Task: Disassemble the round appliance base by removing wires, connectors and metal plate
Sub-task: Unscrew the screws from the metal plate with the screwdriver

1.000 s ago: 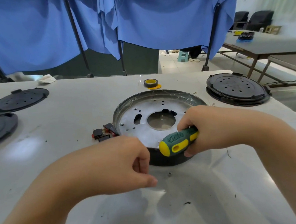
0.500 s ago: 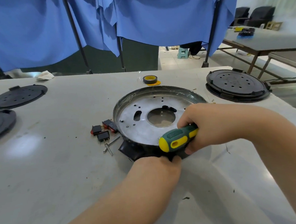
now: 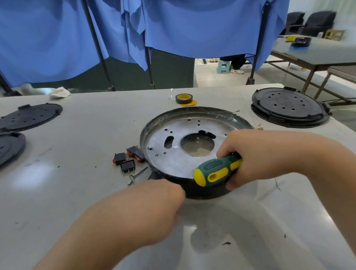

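We take the round appliance base (image 3: 193, 121) as our landmark; it sits on the pale table (image 3: 71, 183), a little right of centre. Far to its left we see two black perforated discs (image 3: 28, 117) lying flat, one behind the other, well apart from the base. Just beside its left rim lie three small black and red switches (image 3: 127, 157), and near them, toward us, two loose screws (image 3: 136, 175).

Our left hand (image 3: 156, 203) reaches to the base's near rim and touches its black outer wall; the fingertips are hidden under the hand, so we cannot tell how far they curl or whether they grip anything.

The base itself is a shallow dark ring with a shiny inner wall, tilted so the near edge rides higher. Inside it lies a dull silver metal plate (image 3: 174, 158), dotted with small holes, with an oval slot on its left part and a large round opening in the middle.

Behind the base, near its far rim, stands a roll of black tape (image 3: 184, 98) with a yellow core.

Over the base's right near part, our right hand (image 3: 255, 153) is wrapped firmly round a green and yellow screwdriver (image 3: 216, 170), its butt end pointing left toward us; the blade is hidden.

Right of the base, well apart, rests another black round cover (image 3: 289, 107).
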The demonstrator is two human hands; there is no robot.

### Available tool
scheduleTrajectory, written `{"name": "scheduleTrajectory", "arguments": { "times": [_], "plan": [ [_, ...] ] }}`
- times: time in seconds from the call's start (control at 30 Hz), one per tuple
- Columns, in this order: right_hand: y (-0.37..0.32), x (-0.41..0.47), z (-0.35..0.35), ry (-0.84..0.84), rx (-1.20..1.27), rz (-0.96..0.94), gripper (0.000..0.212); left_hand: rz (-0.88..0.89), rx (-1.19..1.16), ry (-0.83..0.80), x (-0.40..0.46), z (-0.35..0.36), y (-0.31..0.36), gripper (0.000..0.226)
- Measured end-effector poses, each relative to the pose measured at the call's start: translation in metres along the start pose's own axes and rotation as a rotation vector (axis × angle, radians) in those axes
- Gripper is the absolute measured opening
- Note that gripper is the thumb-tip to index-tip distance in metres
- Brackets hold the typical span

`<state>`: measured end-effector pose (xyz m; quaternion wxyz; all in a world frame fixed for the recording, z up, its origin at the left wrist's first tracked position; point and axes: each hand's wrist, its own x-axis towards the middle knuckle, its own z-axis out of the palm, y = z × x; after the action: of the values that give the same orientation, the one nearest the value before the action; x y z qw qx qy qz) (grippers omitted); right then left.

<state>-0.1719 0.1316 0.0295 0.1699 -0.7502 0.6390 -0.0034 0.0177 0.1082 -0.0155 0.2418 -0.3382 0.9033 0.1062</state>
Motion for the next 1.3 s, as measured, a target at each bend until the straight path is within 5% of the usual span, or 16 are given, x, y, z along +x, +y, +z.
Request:
{"name": "scheduleTrajectory", "arguments": {
  "times": [0.1,0.2,0.37,0.53,0.9,1.13,1.3],
  "plan": [
    [-0.001,0.0,0.0,-0.007,-0.002,-0.003,0.026,-0.167,-0.151,0.025,-0.025,-0.011,-0.032,0.015],
    [-0.002,-0.001,-0.001,-0.01,0.0,-0.012,0.027,-0.15,-0.316,-0.035,-0.022,-0.01,-0.043,0.018],
    [-0.001,0.0,0.0,0.0,-0.02,-0.005,0.026,-0.265,-0.452,0.094,-0.018,-0.015,-0.082,0.012],
    [0.0,0.0,0.001,-0.001,-0.015,0.005,0.025,-0.365,-0.422,0.291,0.002,-0.013,-0.102,0.011],
    [0.0,0.001,0.001,-0.003,-0.018,0.006,0.025,-0.439,-0.293,0.238,0.008,-0.009,-0.106,0.011],
    [-0.002,-0.002,0.001,-0.084,0.071,-0.012,0.028,-0.258,-0.371,0.898,0.007,-0.019,-0.096,0.008],
    [-0.004,-0.003,-0.003,-0.145,0.205,-0.062,0.026,-0.07,-0.572,1.056,0.007,-0.022,-0.075,0.01]
  ]
}}
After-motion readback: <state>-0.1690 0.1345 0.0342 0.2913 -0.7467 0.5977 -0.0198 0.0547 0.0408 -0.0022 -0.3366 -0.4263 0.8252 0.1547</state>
